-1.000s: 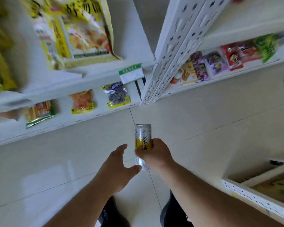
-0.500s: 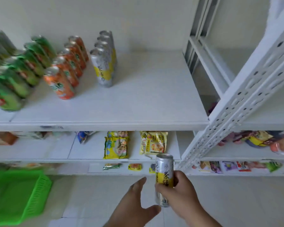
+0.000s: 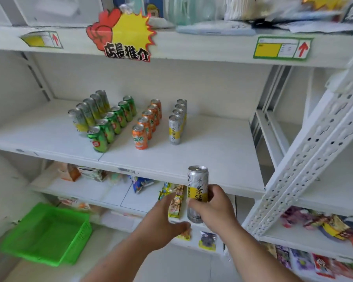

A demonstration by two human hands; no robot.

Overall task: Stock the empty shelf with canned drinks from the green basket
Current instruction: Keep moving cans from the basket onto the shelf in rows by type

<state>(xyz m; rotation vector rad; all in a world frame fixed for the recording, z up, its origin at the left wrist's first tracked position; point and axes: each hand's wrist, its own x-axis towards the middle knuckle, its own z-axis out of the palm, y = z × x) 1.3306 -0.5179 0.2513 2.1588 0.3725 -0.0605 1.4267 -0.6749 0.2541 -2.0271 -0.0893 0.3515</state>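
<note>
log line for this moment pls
right hand grips silver-yellow can upright | left hand open beside | below shelf edge | green basket looks empty

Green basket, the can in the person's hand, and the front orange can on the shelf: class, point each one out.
green basket [image 3: 84, 233], head view, on its right wall.
silver and yellow can [image 3: 199, 180], head view, upper body above the fingers.
front orange can [image 3: 139, 137], head view, label.

White perforated upright [image 3: 306, 159]; pale tiled floor [image 3: 181, 267]; snack-stocked lower shelves [image 3: 110, 192]; bright, even light
</note>
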